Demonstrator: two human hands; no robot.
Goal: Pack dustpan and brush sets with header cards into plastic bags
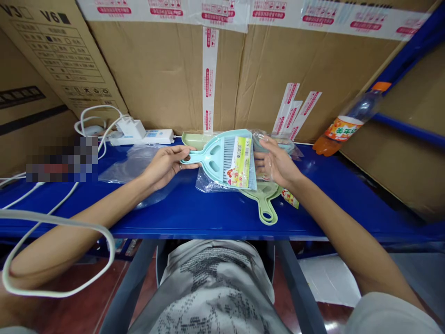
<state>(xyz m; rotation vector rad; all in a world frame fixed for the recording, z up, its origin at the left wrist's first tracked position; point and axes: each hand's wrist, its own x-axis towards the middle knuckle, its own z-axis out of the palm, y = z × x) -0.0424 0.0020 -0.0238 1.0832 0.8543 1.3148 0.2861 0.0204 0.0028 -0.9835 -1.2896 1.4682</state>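
Note:
A light blue dustpan with a small matching brush nested in it is held above the blue table. My left hand grips its handle at the left end, fingers closed around it. Across the bristles lies a yellow-green and white printed label card. At the pan's wide right edge is my right hand, its fingers apart beside the edge; clear plastic film is near them, and whether they touch it I cannot tell. Underneath, a green dustpan set lies with its handle toward me, partly hidden.
Clear plastic bags lie on the blue table at left. Behind stand a white power strip and a large cardboard box. An orange drink bottle leans at right. A white cable loops over my left forearm.

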